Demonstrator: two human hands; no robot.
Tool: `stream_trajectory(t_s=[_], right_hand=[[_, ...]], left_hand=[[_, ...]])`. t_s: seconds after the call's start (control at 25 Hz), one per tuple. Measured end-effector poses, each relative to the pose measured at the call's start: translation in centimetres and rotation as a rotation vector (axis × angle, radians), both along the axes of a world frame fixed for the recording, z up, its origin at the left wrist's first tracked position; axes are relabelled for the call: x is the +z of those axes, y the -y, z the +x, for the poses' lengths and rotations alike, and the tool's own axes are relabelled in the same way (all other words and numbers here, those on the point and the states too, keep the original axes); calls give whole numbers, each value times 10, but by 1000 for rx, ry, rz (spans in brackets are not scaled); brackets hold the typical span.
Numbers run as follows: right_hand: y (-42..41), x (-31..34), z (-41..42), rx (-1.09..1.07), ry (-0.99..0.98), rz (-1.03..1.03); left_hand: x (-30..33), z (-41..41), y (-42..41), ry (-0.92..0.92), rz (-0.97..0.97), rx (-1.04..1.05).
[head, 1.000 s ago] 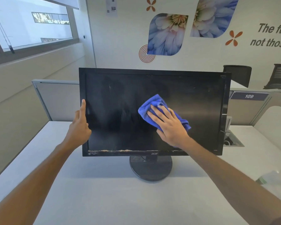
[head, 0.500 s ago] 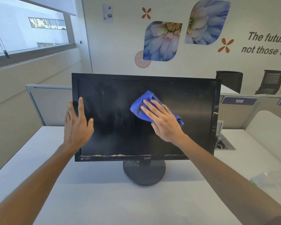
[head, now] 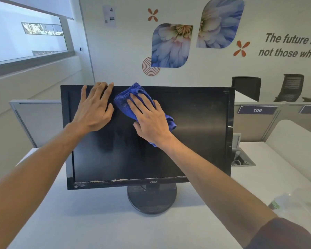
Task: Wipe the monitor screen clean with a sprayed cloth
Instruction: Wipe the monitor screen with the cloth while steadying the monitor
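Since the earlier frames the left hand has risen from the monitor's left edge to its top bezel, and the right hand with the blue cloth has climbed to the upper screen. The left fingers lie spread, their tips curling over the top edge and partly hidden. The right hand, fingers straight and splayed, presses the cloth flat against the glass; most of the cloth is covered. The monitor stands on a round base on the white desk. The bezel reads "acer". A plastic bottle at far right is blurred. Partition plates read "109"; wall lettering is cut off.
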State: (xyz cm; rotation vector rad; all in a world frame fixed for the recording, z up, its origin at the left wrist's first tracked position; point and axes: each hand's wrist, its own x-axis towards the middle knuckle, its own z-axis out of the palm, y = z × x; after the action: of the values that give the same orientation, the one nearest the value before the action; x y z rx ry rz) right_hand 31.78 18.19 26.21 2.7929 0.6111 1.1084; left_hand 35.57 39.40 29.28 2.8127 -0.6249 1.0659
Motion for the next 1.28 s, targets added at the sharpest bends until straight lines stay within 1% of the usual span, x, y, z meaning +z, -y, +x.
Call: stream_trajectory(t_s=[0.24, 0.36, 0.52, 0.72, 0.88, 1.08, 1.28], right_hand=[[45, -7, -8, -73, 53, 72], [73, -11, -11, -128, 65, 96], [113, -15, -16, -248, 80, 132], [166, -20, -23, -403, 71, 210], [202, -18, -31, -522, 76, 275], [217, -22, -33, -536, 51, 366], [213, -54, -51, -508, 35, 350]], left_hand=[[-23, -5, 2, -32, 32, 37], [-31, -8, 7, -46, 0, 66], [-44, -16, 15, -53, -4, 80], [-52, -23, 20, -101, -104, 73], [-53, -27, 20, -112, -109, 62], [-67, -40, 11, -120, -116, 55], [-94, -65, -13, -96, -208, 144]])
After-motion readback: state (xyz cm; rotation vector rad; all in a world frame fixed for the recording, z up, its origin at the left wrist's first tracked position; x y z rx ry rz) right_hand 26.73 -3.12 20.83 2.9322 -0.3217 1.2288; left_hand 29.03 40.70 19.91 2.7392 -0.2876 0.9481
